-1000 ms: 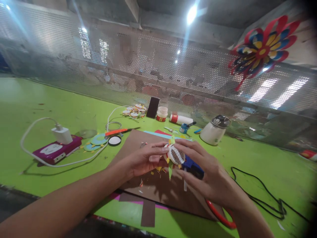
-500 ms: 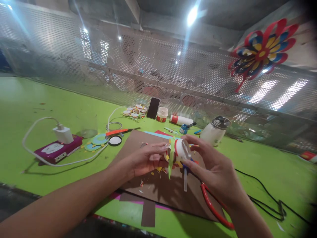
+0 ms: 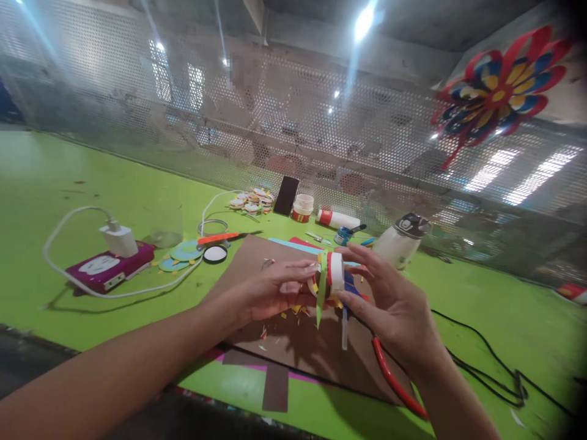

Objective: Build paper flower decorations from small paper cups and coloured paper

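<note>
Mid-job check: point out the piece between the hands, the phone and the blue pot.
Piece (image 3: 334, 274): head view, on its white side.
Phone (image 3: 287, 195): head view, on the middle of its dark front.
Blue pot (image 3: 342, 237): head view, on the side of its body.

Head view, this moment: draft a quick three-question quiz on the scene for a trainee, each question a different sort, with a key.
1. Multiple choice: what does the left hand hold?
A) the white charger
B) the craft piece
C) the white cable

2. True or false: in the picture, the phone stands to the left of the red-and-white tub.

3. Fill in: the pointed strip on the craft piece is coloured ____.

Key: 1 B; 2 true; 3 green.
</note>
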Tool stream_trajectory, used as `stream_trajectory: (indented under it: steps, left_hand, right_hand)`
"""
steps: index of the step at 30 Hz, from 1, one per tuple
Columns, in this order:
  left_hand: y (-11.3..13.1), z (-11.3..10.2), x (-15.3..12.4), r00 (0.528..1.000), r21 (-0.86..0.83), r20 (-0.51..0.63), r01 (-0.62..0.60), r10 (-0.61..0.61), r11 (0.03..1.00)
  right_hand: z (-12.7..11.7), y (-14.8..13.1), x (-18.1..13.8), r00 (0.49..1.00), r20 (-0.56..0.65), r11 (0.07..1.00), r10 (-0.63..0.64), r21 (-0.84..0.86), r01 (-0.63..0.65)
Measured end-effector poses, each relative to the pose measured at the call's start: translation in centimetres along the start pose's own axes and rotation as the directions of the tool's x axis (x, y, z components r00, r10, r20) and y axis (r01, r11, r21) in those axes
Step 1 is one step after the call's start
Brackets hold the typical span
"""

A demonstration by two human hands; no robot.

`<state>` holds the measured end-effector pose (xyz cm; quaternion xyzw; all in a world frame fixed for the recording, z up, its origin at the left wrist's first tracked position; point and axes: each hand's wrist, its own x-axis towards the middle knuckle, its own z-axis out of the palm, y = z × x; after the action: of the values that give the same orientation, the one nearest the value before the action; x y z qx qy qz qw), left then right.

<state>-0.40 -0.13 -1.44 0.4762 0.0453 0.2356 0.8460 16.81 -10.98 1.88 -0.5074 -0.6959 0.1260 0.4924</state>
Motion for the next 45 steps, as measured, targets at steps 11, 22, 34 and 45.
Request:
stream_trajectory:
  steps: [11, 22, 34, 45]
  left_hand:
    - [-0.27, -0.36, 0.04, 0.999, -0.003, 0.004, -0.041, 0.041, 0.999]
    - [-0.46, -0.51, 0.34, 0.998, 0.02, 0.0, -0.07, 0.07, 0.997]
    - [-0.27, 0.07, 0.2, 0.997, 0.105, -0.059, -0.035, 0.042, 0.994]
    - [-0.78, 0.12, 0.39, 0.996, 0.17, -0.063, -0.049, 0.06, 0.984]
  right_hand:
    - [0.1, -0.28, 0.33, 0.999, 0.022, 0.954, -0.042, -0.297, 0.047]
    - [-0.02, -0.28, 0.47, 0.994, 0.09, 0.942, -0.068, -0.323, 0.094]
    - [-0.16, -0.1, 0.58, 0.98, 0.166, 0.925, -0.111, -0.343, 0.163]
    - [-0.34, -0.18, 0.7, 0.974, 0.221, 0.913, -0.051, -0.384, 0.135]
